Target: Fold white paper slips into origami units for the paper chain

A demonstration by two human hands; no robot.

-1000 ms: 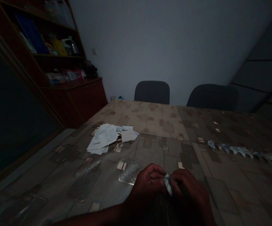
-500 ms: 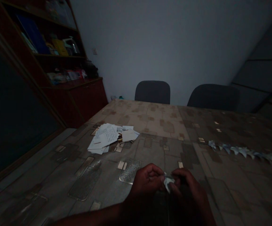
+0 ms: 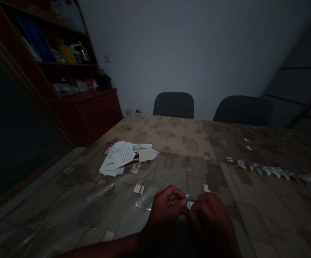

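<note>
- A wide tabletop (image 3: 177, 143) covered in a glossy brown-and-beige cloth patterned with rounded rectangles fills the dim room. Two dark padded chairs (image 3: 173, 104) stand at its far edge against a pale wall.
- At the far left stands a dark red wooden shelf unit (image 3: 72, 71). Its open shelves hold books, folders and small items too dim to tell apart, above closed lower cupboards.
- A loose heap of white paper sheets and cards (image 3: 125, 157), some handwritten, lies on the left of the tabletop, well apart from the hands.
- On the right, a row of small folded pale paper shapes (image 3: 276, 172) runs in a line towards the right edge, laid side by side.
- The left hand (image 3: 164, 212) and the right hand (image 3: 211, 224) meet at the near edge, low over the tabletop.
- Between them is a small pale scrap of folded paper (image 3: 189, 204). Each hand's grip is closed tight on it, thumb and fingertips pinching from opposite sides, seemingly to keep it steady for fine work.
</note>
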